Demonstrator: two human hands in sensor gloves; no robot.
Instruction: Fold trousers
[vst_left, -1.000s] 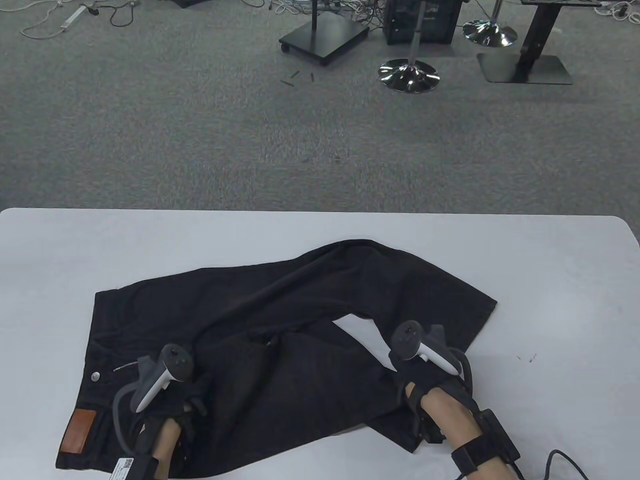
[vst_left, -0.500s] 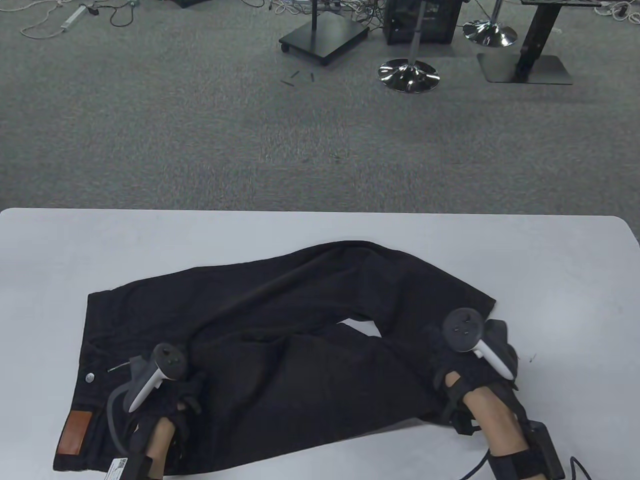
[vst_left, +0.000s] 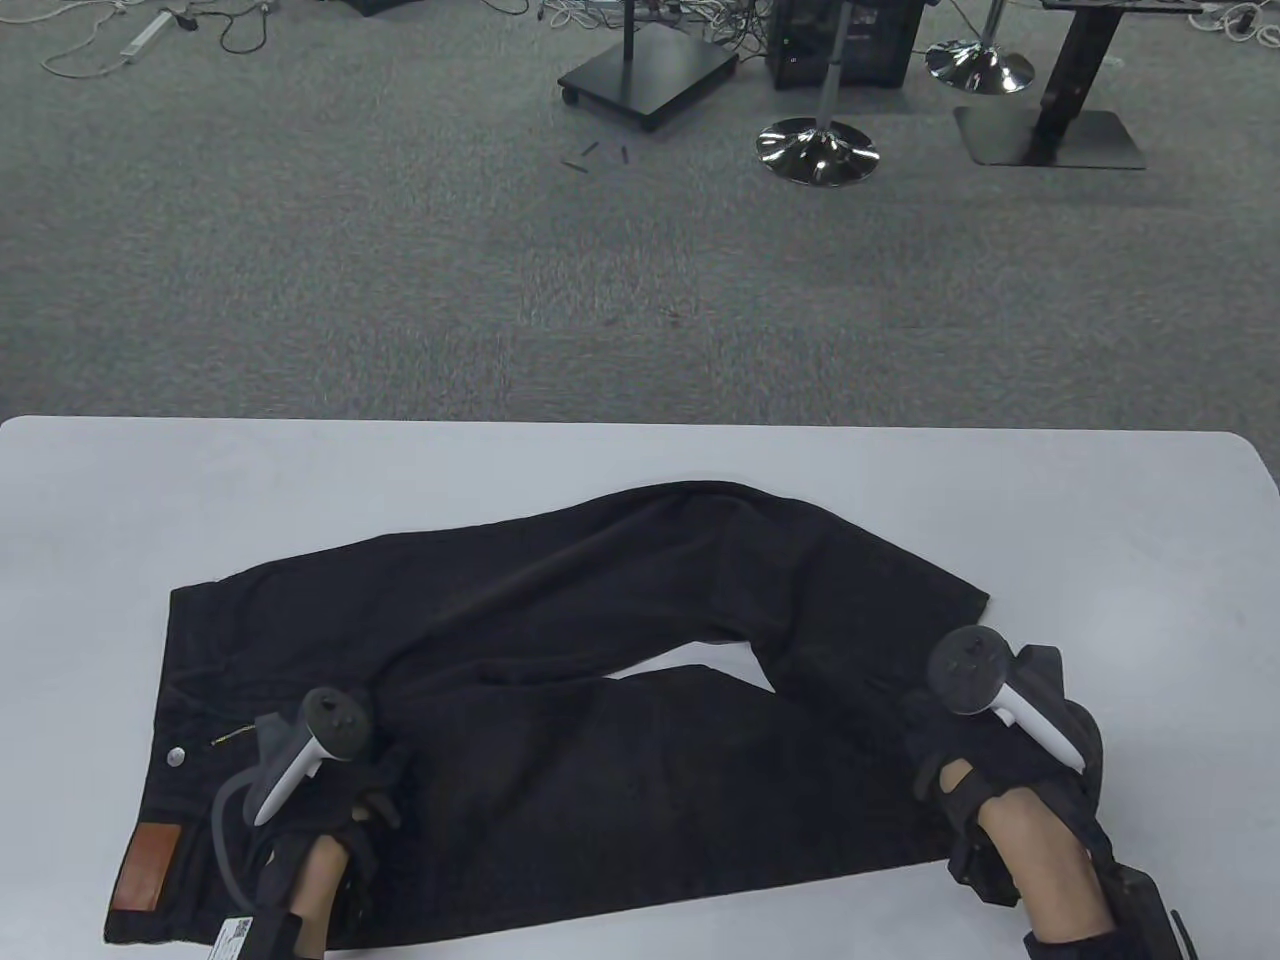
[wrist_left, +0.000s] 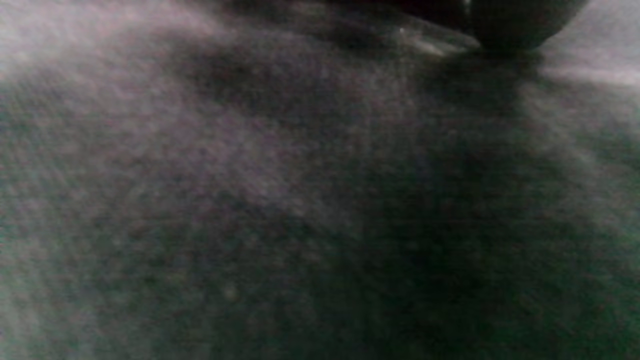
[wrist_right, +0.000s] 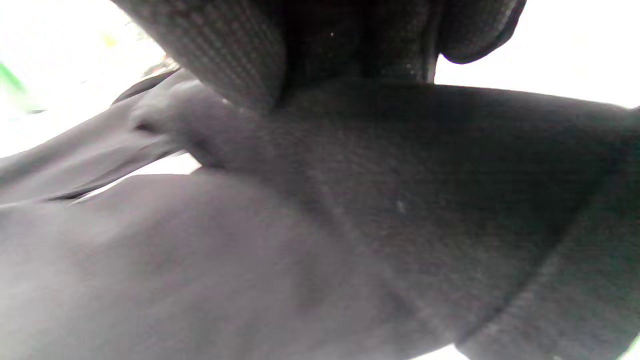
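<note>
The black denim trousers (vst_left: 560, 700) lie flat on the pale grey table (vst_left: 100, 500), their waistband with its brown leather patch (vst_left: 145, 865) at the left and the two legs running off rightward — so the long axis goes left to right across the person. The left hand (vst_left: 330, 800) rests on the seat area just right of the waistband; its fingers are hidden under the tracker, and the left wrist view shows only blurred cloth, so whether they grip cannot be told. Between the legs a small wedge of table shows. At the right, the right hand (vst_left: 1000, 750) sits on the near leg's hem end, and in its wrist view the gloved fingers (wrist_right: 230, 55) appear closed over a raised ridge of fabric. That hand is nearer the hems; the far leg lies just beyond it.
</note>
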